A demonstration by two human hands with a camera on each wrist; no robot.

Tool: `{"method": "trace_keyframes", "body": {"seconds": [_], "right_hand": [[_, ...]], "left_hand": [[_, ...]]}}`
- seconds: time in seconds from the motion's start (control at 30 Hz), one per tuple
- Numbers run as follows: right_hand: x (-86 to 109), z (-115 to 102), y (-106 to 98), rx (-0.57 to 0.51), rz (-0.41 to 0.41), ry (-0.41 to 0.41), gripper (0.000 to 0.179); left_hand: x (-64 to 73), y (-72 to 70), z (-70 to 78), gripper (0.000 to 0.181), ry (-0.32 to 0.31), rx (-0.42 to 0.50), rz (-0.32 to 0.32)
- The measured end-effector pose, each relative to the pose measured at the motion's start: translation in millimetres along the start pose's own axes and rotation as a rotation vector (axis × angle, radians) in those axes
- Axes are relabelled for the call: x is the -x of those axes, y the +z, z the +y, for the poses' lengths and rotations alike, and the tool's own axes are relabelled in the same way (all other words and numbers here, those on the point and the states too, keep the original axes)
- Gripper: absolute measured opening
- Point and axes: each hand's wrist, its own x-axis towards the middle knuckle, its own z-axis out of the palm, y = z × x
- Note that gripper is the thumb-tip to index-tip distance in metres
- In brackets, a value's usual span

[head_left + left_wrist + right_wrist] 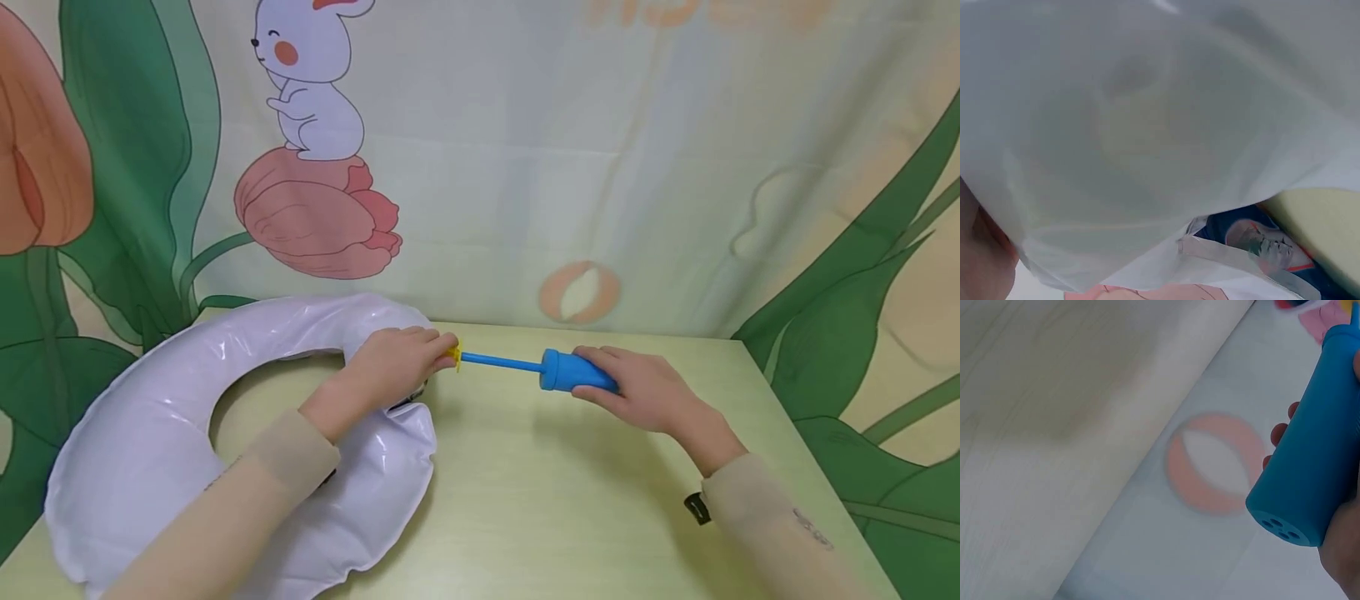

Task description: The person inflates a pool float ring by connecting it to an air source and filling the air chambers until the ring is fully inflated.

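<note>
A white inflatable swim ring (172,417), puffed out but creased along its seams, lies on the left of the table. My left hand (393,360) reaches across it, and its fingertips pinch the yellow end piece (457,355) of a hand pump beside the ring's right edge. From that piece a thin blue rod (501,362) runs right into the pump's blue barrel (558,371). My right hand (648,387) is wrapped round the barrel, whose holed end (1282,530) shows in the right wrist view. White vinyl (1147,156) fills most of the left wrist view, hiding the left fingertips.
The pale yellow-green tabletop (510,500) reaches back to a hanging cloth (487,167) printed with a rabbit, tulips and leaves. A dark blue printed patch (1266,247) shows below the vinyl in the left wrist view. A small black tag (697,507) hangs by the right sleeve.
</note>
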Motion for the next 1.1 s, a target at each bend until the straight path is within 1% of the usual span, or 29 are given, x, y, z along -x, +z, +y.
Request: {"method": "trace_keyframes", "body": {"seconds": [0.1, 0.17, 0.3, 0.47, 0.63, 0.73, 0.83, 0.9, 0.97, 1.1], "right_hand": [[5.7, 12, -2, -0.025, -0.019, 0.031, 0.062], [6.9, 16, 0, -0.031, -0.023, 0.041, 0.063], [3.4, 14, 5, -0.012, -0.013, 0.016, 0.063], [-10.1, -2, 5, 0.041, 0.018, -0.027, 0.061], [-26.9, -26, 7, 0.083, 0.036, -0.064, 0.06], [-33.9, -40, 9, 0.103, 0.041, -0.079, 0.061], [-36.9, -49, 11, 0.11, 0.048, -0.081, 0.061], [-36.3, -50, 11, 0.104, 0.05, -0.076, 0.061], [-33.5, -46, 11, 0.094, 0.052, -0.067, 0.06], [-22.9, -27, 8, 0.085, 0.052, -0.073, 0.06]], "left_hand": [[1.4, -0.7, -5.1, 0.015, -0.028, 0.0, -0.029], [1.5, -0.8, -6.1, 0.014, -0.036, -0.004, -0.052], [-1.2, -1.0, -3.0, 0.014, -0.009, -0.025, -0.063], [-8.7, 1.0, 6.3, 0.014, 0.031, -0.068, -0.019], [-17.1, 6.2, 21.9, 0.016, 0.057, -0.094, 0.015], [-21.2, 8.8, 31.4, 0.019, 0.065, -0.085, 0.012], [-23.8, 11.5, 35.3, 0.021, 0.057, -0.072, -0.004], [-23.8, 13.0, 33.2, 0.021, 0.051, -0.061, -0.012], [-22.4, 12.9, 27.8, 0.019, 0.043, -0.048, -0.014], [-14.0, 8.4, 12.6, 0.016, 0.025, -0.005, -0.017]]}}
